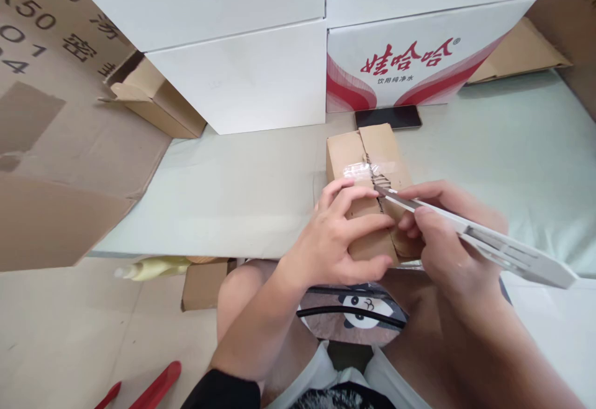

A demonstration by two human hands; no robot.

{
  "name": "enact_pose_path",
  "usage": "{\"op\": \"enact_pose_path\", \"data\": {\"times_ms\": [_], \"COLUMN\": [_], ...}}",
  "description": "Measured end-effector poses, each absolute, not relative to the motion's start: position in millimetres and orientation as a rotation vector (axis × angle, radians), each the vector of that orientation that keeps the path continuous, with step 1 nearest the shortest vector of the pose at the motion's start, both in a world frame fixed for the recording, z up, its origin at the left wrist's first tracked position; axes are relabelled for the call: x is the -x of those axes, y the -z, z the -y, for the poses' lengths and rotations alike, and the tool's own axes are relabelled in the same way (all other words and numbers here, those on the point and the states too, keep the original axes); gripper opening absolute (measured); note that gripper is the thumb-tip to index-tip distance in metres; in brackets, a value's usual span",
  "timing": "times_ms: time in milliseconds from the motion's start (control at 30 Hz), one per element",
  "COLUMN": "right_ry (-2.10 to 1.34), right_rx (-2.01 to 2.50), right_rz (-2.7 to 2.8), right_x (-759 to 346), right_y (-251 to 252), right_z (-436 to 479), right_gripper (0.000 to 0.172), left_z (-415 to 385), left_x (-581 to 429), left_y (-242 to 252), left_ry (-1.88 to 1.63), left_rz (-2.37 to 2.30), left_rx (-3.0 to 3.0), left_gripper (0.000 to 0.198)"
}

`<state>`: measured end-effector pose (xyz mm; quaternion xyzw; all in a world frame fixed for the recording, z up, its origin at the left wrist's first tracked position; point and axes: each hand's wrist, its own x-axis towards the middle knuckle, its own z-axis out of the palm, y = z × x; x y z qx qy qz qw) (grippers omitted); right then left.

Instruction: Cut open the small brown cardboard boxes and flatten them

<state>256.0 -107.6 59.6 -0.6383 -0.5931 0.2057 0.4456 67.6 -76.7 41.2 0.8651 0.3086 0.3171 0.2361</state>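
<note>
A small brown cardboard box [342, 148] with clear tape across its top seam rests on the pale green cloth surface at its front edge. My left hand [344, 229] lies over the left part of the box with the fingers spread on its top. In my right hand [447, 235] is a white utility knife [507, 251], gripped between thumb and fingers. Its blade points left, and the tip is at the seam near the tape, close to my left fingertips. Black scribbled marks show along the seam there.
A black phone [388, 117] lies behind the box, against a white carton with red lettering [410, 61]. More white cartons [242, 80] stand at the back. A large cardboard box [84, 130] is at the left, and a yellow bottle [156, 268] lies below the surface's edge.
</note>
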Motion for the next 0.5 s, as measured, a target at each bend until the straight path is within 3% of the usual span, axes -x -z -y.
{"op": "enact_pose_path", "data": {"times_ms": [133,300,500], "right_ry": [-0.466,-0.457,-0.497], "right_rx": [1.574,1.577,1.593], "right_rz": [1.435,1.424,1.377], "right_x": [-252.8,-250.0,-248.5], "right_y": [-61.7,-64.5,-65.5], "right_z": [105.0,103.2,104.3], "right_gripper": [0.021,0.023,0.025], "left_z": [84.4,88.1,83.9], "left_x": [-68.2,-69.8,-69.7], "left_y": [-46.2,-50.0,-44.5], "left_ry": [-0.807,-0.785,-0.946], "left_rz": [-0.905,-0.961,-0.885], "left_rx": [-2.404,-2.422,-2.413], "left_gripper": [0.063,0.045,0.044]}}
